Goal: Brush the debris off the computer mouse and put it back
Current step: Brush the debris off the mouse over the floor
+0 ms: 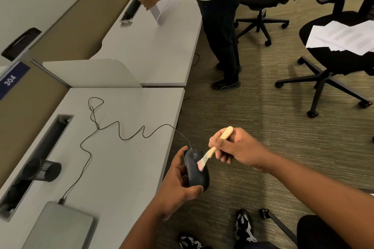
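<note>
Computer mouse (196,170): black, wired, held in the air just off the desk's front edge, over carpet, not resting on anything. Top face is turned up toward the camera, cord end pointing away.

Left hand (178,184): fingers and thumb curled round the mouse from its left side and near end, gripping it.

Brush (212,150): small, light wooden handle, pale bristles with a pinkish tint at the tips. The bristles touch the right side of the mouse's top, beside the wheel area. Right hand (234,147): pinches the handle between thumb and fingers, the butt end sticking out above the knuckles.

Cable (119,129): runs from the far end of the mouse up onto the desk (125,168), snakes leftward in loose loops, then back to a plug at the closed laptop (60,226), left of the mouse.

Also left of the mouse: a dark mesh cup (47,171) lying on its side at the cable slot. Beyond the mouse, another person handles paper at the next desk; chairs with loose sheets stand to its right.

Step, as judged: brushing under way; return to desk not yet done.

Risks:
- Mouse is over the floor; a slipped grip means a drop, with only the cord to catch it.
- Pulling the mouse further out could tighten the cable and tug the laptop plug.
- No debris is discernible here, so cleanliness can't be confirmed.
</note>
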